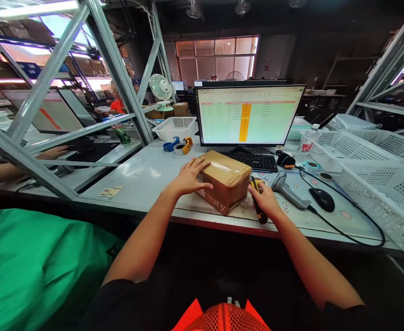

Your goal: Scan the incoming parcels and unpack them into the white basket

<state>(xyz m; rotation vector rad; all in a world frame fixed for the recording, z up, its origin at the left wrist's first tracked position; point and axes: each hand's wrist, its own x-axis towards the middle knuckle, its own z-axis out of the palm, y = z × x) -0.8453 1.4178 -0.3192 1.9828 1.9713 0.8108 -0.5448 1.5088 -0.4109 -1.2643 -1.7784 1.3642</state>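
Cardboard box (227, 180), sealed with brown tape, sits near the front edge of the grey table (143, 177), just ahead of the keyboard (253, 161). I have my left hand (188, 177) laid flat and unclenched on its left top corner, fingers spread. My right hand (266, 200) is closed around a yellow-and-black utility knife (258, 202) just beside the box's right side. A handheld scanner (286, 189) lies to the right of that, with a black mouse (322, 199) beyond it. Behind stands the monitor (248, 115) showing a spreadsheet. White baskets (378, 184) line the right, and another person's hand (52, 151) rests on the neighbouring desk at left.
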